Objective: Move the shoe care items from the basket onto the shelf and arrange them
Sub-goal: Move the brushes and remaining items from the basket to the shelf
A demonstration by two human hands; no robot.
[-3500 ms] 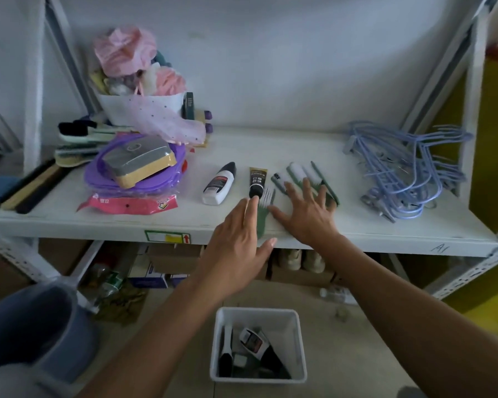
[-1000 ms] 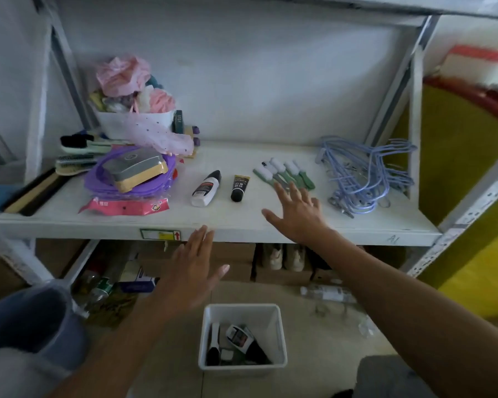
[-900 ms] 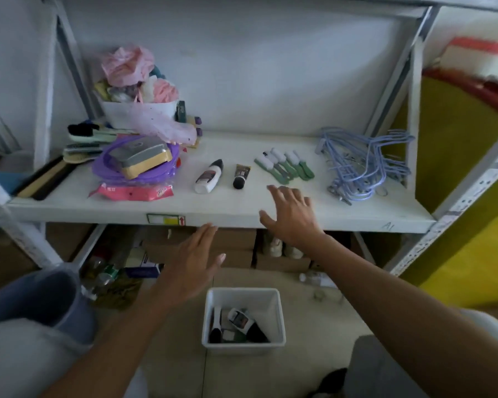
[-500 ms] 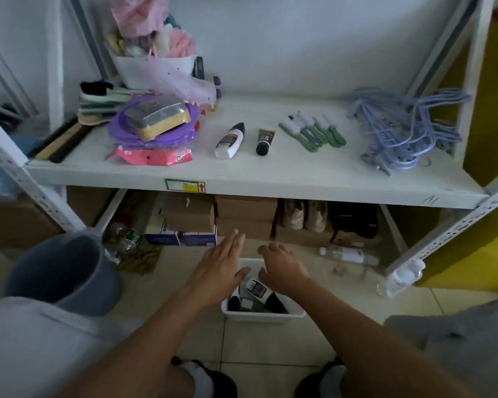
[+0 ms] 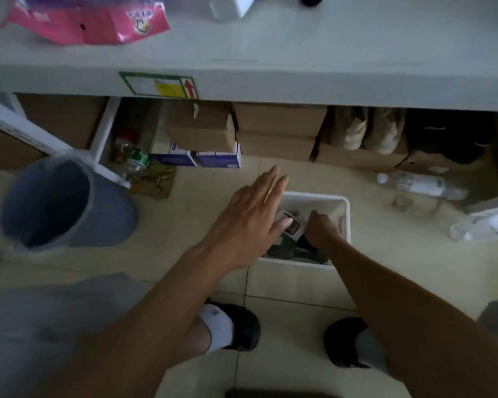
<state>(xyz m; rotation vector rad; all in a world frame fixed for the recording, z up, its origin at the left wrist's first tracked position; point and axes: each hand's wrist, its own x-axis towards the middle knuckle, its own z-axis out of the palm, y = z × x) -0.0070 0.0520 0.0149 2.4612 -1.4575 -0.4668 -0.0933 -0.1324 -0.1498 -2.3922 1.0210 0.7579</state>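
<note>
White basket [image 5: 346, 214] is sitting on the floor [image 5: 299, 288]; left hand [image 5: 250, 222] is hovering above, fingers straight; right hand [image 5: 321, 229] is digging inside, grip unclear.

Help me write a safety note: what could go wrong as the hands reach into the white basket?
1. The right hand curls down among crowded dark items in the white basket; its fingertips are hidden, so a partial grip might slip on lifting.
2. The left hand, flat over the basket's left rim, hides part of the contents and could knock the labelled pack.
3. The shelf edge is close in front; rising fast might bump it.
</note>
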